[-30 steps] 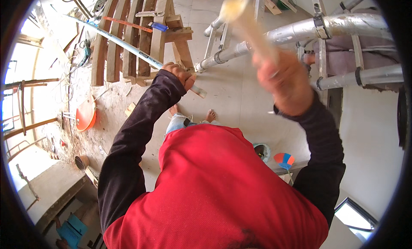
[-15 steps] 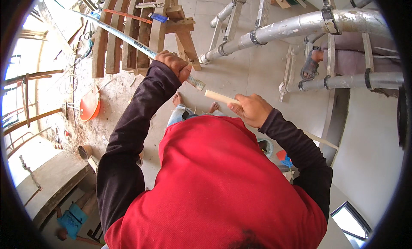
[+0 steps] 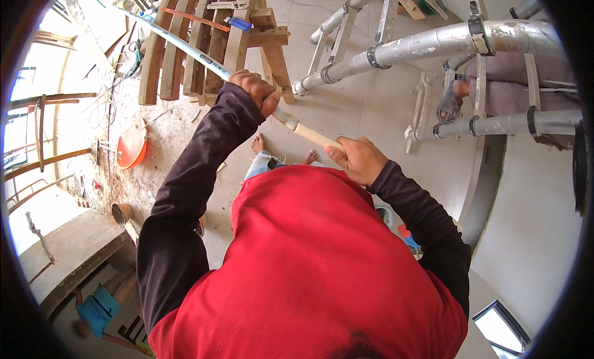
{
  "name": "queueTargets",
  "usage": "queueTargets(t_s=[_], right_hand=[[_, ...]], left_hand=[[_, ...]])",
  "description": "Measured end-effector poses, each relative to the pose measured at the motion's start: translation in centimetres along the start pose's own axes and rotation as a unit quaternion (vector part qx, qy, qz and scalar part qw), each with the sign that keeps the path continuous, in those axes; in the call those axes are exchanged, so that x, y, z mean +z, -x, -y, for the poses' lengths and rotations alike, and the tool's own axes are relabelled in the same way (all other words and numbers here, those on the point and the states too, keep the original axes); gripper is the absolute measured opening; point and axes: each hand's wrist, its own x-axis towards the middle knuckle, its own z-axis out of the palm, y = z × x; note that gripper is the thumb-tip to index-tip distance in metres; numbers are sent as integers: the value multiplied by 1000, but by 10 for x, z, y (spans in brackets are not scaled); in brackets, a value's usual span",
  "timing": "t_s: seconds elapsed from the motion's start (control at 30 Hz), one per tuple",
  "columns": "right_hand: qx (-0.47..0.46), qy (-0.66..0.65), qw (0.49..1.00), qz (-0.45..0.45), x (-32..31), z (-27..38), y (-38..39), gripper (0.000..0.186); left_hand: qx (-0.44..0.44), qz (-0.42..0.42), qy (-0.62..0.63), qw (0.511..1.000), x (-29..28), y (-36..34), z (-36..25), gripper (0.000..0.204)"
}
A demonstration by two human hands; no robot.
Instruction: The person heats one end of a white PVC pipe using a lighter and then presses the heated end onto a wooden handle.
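My left hand (image 3: 253, 92) is closed around a long pale-blue patterned pole (image 3: 185, 48), near its lower end. The pole slants up to the far left, across a rack of wooden beams. My right hand (image 3: 362, 161) grips a pale wooden-looking stick (image 3: 317, 137), its thumb lying along it. The stick's end meets the end of the pole between my hands, in front of my body. Whether one end goes inside the other is too small to tell. Much of the stick is hidden behind my right hand and forearm.
On the wooden beams (image 3: 179, 22) lie an orange-red strip (image 3: 197, 19) and a blue-handled tool (image 3: 238, 23). Metal scaffolding (image 3: 427, 47) spans the right, with another person's sandalled foot (image 3: 450, 104) behind it. An orange basin (image 3: 131, 147) sits left; another person (image 3: 99, 309) is lower left.
My right hand has moved slightly left and the stick has tilted, closing the gap to the pole's end. My left hand and the pole have shifted slightly.
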Motion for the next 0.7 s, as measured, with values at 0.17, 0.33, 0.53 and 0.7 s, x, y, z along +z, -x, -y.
queueTargets(t_s=[0.17,0.33,0.53,0.7], right_hand=[[-7,9,1000,-12,-2,1,0,57],[4,12,1000,-11,-6,3,1,55],[3,-10,1000,-12,-17,18,6,54],[-28,-12,999,-40,-26,29,10,56]], left_hand=[[-3,-9,-4,1000,1,1,1,26],[-3,-16,0,1000,0,1,0,25],[-19,-19,-6,1000,-15,-3,-6,27],[-34,-31,-8,999,-32,-9,-8,31]])
